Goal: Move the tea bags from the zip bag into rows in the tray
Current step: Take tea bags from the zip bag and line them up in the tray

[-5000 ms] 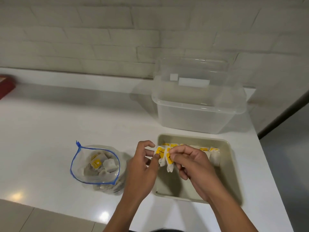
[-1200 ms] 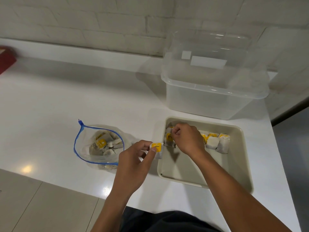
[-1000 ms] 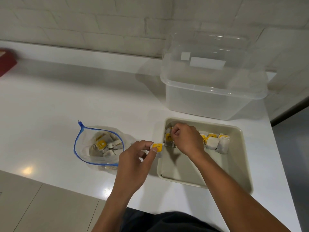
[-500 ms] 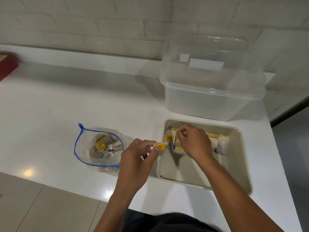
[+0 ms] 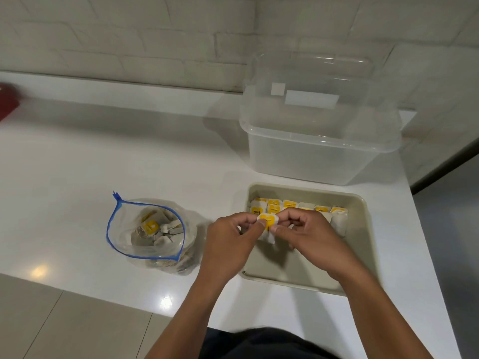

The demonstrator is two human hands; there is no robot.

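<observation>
While both hands meet over the left part of a beige tray [image 5: 363,244], the left hand [image 5: 230,239] and right hand [image 5: 308,234] each pinch one side of a single tea bag [image 5: 268,225] with a yellow tag, so each grip is clamped on it. Behind it, a row of tea bags [image 5: 298,205] lines the tray's far wall. Left of the tray on the white counter [image 5: 77,164], an open zip bag [image 5: 147,231] with a blue rim holds more tea bags. A clear lidded container [image 5: 318,141] stands behind the tray.
</observation>
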